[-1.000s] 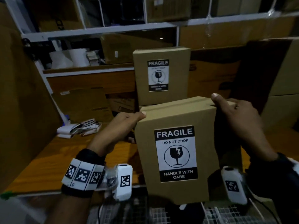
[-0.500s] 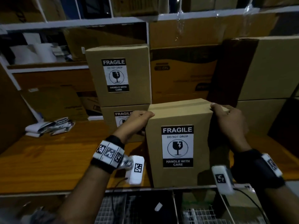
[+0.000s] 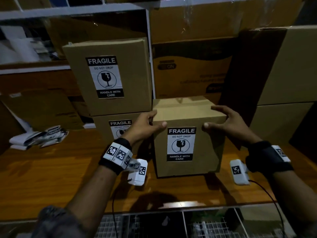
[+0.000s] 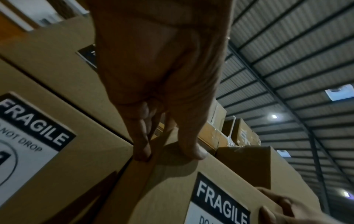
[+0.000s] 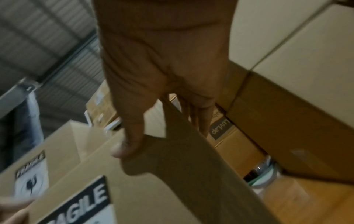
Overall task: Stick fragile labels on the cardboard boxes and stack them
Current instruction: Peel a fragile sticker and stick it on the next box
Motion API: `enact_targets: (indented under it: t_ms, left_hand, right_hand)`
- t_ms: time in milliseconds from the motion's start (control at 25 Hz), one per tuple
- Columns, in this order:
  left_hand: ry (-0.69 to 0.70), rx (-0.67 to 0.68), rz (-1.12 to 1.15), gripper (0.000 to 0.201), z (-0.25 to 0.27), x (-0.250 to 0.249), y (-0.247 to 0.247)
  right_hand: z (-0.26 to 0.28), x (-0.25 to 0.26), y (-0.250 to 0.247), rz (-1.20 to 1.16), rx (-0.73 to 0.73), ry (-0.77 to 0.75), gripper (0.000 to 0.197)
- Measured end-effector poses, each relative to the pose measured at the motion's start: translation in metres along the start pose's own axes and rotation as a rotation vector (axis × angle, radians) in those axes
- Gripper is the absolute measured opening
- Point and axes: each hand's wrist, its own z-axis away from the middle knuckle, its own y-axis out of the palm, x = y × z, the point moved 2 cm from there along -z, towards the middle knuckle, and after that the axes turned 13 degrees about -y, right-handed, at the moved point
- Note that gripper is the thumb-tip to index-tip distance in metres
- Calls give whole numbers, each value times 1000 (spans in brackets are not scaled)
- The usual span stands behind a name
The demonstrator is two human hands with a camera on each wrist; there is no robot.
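Black wristbands [image 3: 267, 157] with coded tags

Labelled box [image 3: 188, 145] upright on table, right of two stacked labelled boxes [image 3: 109, 93].

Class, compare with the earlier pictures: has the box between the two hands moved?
Yes. The held box has gone down and away from the camera onto the wooden table, now beside the two stacked boxes.
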Motion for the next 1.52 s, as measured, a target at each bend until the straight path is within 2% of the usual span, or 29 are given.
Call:
enact_targets:
  t_ms: [80, 200, 320, 400, 480, 600, 720, 880, 960, 1240, 1520]
  left_hand:
    - [49, -113, -150, 60, -16, 6, -3]
    - [113, -233, -294, 28, -30, 9, -5]
    - [110, -292, -452, 32, -42, 13, -5]
    - [135, -353, -614, 34, -49, 18, -2]
    - [167, -393, -676, 33, -58, 22, 2]
    - [213, -422, -643, 33, -75, 26, 2]
    - [220, -522, -753, 35, -81, 31, 2]
    - [378, -552, -769, 46, -73, 33, 6]
    - [403, -566, -772, 51, -68, 36, 7]
    - [420, -582, -718, 43, -67, 40, 11]
    - [358, -560, -611, 31, -72, 34, 6]
  right_hand:
    - [-11, -2, 7, 156, 24, -25, 83]
    - [-31, -5, 27, 516, 48, -129, 66]
    - [-49, -12, 44, 753, 82, -269, 53]
    - [-62, -13, 52, 809, 89, -329, 46]
    - [-73, -12, 58, 821, 88, -343, 45]
    - [-85, -14, 64, 833, 100, -357, 45]
    - [-89, -17, 67, 816, 90, -362, 44]
    - [-84, -23, 70, 792, 72, -361, 43]
    - [-82, -21, 70, 783, 74, -369, 40]
    - [-79, -18, 75, 767, 72, -345, 46]
    - [-81, -23, 72, 710, 73, -329, 50]
